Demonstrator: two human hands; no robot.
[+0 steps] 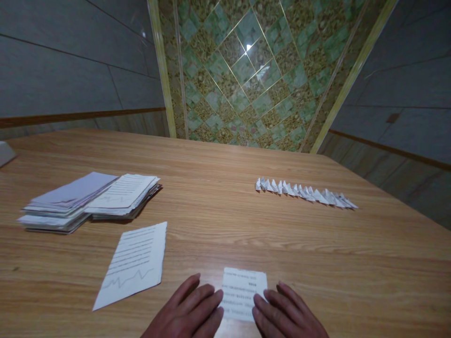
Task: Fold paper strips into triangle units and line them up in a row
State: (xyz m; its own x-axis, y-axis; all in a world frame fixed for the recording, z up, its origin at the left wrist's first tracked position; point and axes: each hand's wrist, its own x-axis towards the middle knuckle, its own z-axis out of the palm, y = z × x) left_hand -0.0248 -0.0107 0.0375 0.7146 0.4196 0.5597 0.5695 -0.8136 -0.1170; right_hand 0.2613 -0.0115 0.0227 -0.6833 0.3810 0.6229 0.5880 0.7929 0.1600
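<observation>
Left hand: flat, fingers together, tips pressed on the left edge of the slip; nothing pinched
Right hand: flat likewise, fingertips on the slip's right edge, palm cut off by the frame
Slip: small printed paper, at the near table edge between both hands, lying flat; possibly folded double, hard to tell at this angle
Handling, judged: very light, thin, limp; creases readily, tears if tugged; slides easily on smooth wood unless pinned; best taken at a corner or free edge with thumb and forefinger
Sheet: loose printed page, just left of the left hand, apart from it
Stacks: two overlapping paper piles, far left
Folded pieces: row of small paper shapes, touching in a line, well right and beyond
Table: wood-grain, smooth, level
Room: grey panelled walls, green patterned tiled panel between, dim light
</observation>
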